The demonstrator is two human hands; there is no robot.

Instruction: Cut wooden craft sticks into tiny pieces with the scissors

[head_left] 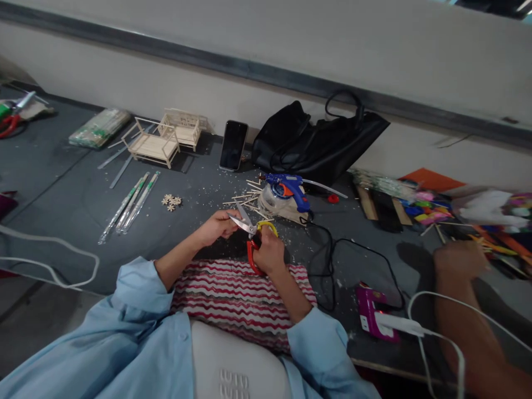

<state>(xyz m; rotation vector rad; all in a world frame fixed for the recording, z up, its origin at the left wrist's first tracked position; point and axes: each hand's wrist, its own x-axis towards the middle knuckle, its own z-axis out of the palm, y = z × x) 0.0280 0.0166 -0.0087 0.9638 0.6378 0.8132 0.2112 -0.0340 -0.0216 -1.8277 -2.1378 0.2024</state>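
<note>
My right hand (269, 250) grips a pair of scissors (248, 226) by red and yellow handles, the blades spread apart and pointing left. Close to the blade tips, the fingers of my left hand (216, 228) are pinched together. What they hold is too small to make out. Just beyond, thin wooden sticks (245, 198) lie scattered around a clear jar, with a blue glue gun (291, 188) resting on top. Some small wooden flower shapes (172, 201) sit to the left. Under my forearms is a red-and-white striped cloth (233, 293).
Miniature wooden furniture (153, 145), a phone (233, 145) and a black bag (307, 141) stand along the wall. Packaged sticks (131, 205) lie left. At right are a purple power strip (374, 313), cables, craft supplies (428, 208) and another person's arm (461, 288).
</note>
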